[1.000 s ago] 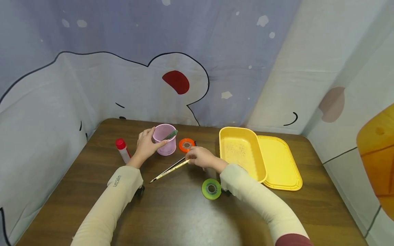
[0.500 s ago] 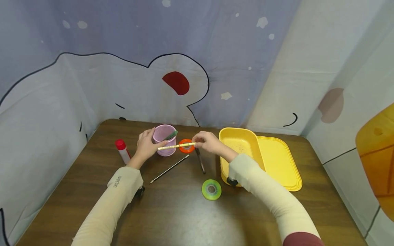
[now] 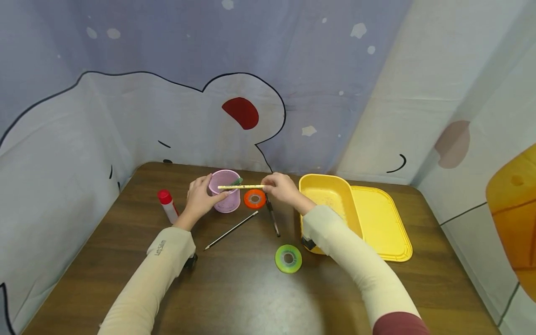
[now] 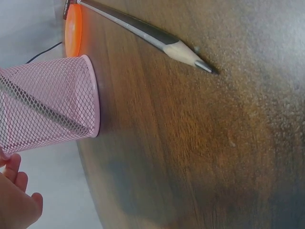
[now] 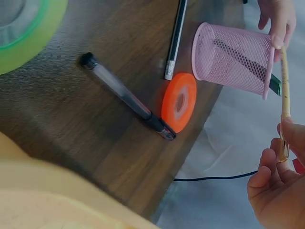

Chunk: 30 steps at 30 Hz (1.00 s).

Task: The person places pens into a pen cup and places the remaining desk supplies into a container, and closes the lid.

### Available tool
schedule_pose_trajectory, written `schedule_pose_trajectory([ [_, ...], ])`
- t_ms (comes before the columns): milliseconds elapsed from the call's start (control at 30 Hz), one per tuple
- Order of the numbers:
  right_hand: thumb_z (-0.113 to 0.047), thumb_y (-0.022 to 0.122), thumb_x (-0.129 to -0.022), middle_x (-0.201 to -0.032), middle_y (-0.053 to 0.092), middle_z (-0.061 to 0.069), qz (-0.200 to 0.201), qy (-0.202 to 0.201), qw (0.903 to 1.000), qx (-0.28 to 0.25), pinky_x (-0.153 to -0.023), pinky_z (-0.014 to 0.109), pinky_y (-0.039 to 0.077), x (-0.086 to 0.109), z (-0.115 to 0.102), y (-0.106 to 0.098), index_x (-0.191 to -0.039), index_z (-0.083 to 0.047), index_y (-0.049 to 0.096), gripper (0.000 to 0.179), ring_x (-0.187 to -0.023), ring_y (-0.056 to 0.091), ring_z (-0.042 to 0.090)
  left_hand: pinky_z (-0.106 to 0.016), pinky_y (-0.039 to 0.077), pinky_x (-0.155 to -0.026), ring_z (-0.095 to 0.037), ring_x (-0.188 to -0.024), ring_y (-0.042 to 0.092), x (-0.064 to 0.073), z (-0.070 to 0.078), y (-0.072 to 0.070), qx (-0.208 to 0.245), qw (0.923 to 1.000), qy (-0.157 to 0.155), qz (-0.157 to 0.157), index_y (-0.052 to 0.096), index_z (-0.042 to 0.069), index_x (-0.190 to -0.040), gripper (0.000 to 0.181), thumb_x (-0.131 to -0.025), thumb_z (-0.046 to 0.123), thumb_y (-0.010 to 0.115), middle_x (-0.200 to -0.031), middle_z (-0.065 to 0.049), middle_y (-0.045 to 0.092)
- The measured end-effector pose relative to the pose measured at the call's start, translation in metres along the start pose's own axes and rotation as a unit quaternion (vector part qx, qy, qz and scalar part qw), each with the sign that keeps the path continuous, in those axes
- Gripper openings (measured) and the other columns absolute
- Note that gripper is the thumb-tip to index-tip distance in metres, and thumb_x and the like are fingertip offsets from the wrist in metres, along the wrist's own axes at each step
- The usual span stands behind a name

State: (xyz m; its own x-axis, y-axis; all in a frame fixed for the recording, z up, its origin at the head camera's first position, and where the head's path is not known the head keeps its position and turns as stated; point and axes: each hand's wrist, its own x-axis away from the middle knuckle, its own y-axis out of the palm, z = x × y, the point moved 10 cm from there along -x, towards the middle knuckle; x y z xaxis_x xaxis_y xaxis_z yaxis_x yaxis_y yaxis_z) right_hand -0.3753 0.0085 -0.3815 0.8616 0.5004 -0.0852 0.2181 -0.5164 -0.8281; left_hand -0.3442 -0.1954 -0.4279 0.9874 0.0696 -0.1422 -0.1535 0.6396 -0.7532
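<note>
In the head view my left hand (image 3: 200,196) grips the rim of a pink mesh pencil cup (image 3: 226,204), which stands upright on the table. A dark green pen-like stick (image 5: 275,85) leans inside the cup, its end above the rim. My right hand (image 3: 281,187) pinches a patterned yellow pencil (image 3: 243,187) by its right end. The pencil lies nearly level across the cup's mouth, its far end close to my left thumb. A black-and-silver pencil (image 3: 231,231) and a black-capped pen (image 3: 272,216) lie in front of the cup.
An orange tape roll (image 3: 248,203) lies right of the cup, a green tape roll (image 3: 279,263) nearer me. A red-capped glue stick (image 3: 168,206) stands at the left. Under my right forearm is a yellow box (image 3: 356,218), beside its yellow lid (image 3: 385,223).
My right hand has lifted the yellow pencil from beside the dark pencil up to the cup's mouth, turning it level. My left hand has stayed on the cup.
</note>
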Motion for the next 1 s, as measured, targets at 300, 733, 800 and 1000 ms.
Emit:
schedule_pose_trajectory([
  [300, -0.013, 0.059, -0.083, -0.089, 0.064, 0.009, 0.004, 0.007, 0.9995, -0.031, -0.070, 0.026, 0.045, -0.015, -0.010, -0.004, -0.090, -0.005, 0.068, 0.014, -0.082, 0.055, 0.018, -0.054, 0.019, -0.100, -0.037, -0.126, 0.022, -0.001, -0.002, 0.001, -0.005, 1.0000, -0.001, 0.000, 0.029, 0.004, -0.137, 0.085, -0.073, 0.047, 0.065, -0.134, -0.019, 0.034],
  [733, -0.011, 0.066, -0.078, -0.079, 0.061, 0.008, 0.044, 0.078, 0.9818, -0.167, -0.060, 0.018, 0.039, -0.029, -0.010, -0.002, -0.085, -0.003, 0.067, 0.011, -0.071, 0.049, 0.015, -0.053, 0.018, -0.100, -0.036, -0.125, 0.023, 0.000, 0.000, 0.001, -0.004, 1.0000, 0.001, 0.006, 0.031, 0.004, -0.137, 0.086, -0.072, 0.049, 0.065, -0.134, -0.018, 0.035],
  [800, -0.009, 0.066, -0.077, -0.079, 0.059, 0.008, 0.050, 0.086, 0.9767, -0.190, -0.059, 0.018, 0.040, -0.029, -0.010, -0.002, -0.087, -0.001, 0.066, 0.012, -0.070, 0.049, 0.014, -0.053, 0.019, -0.100, -0.036, -0.125, 0.023, 0.000, 0.000, 0.002, -0.002, 1.0000, 0.001, 0.007, 0.031, 0.004, -0.137, 0.086, -0.072, 0.050, 0.065, -0.134, -0.018, 0.035],
  [1000, -0.008, 0.065, -0.078, -0.078, 0.060, 0.010, 0.062, 0.095, 0.9687, -0.221, -0.055, 0.017, 0.043, -0.030, -0.009, 0.006, -0.091, 0.000, 0.066, 0.016, -0.069, 0.055, 0.021, -0.054, 0.018, -0.100, -0.035, -0.126, 0.023, 0.002, -0.001, 0.001, -0.001, 1.0000, 0.001, 0.008, 0.029, 0.005, -0.137, 0.087, -0.072, 0.051, 0.065, -0.135, -0.018, 0.035],
])
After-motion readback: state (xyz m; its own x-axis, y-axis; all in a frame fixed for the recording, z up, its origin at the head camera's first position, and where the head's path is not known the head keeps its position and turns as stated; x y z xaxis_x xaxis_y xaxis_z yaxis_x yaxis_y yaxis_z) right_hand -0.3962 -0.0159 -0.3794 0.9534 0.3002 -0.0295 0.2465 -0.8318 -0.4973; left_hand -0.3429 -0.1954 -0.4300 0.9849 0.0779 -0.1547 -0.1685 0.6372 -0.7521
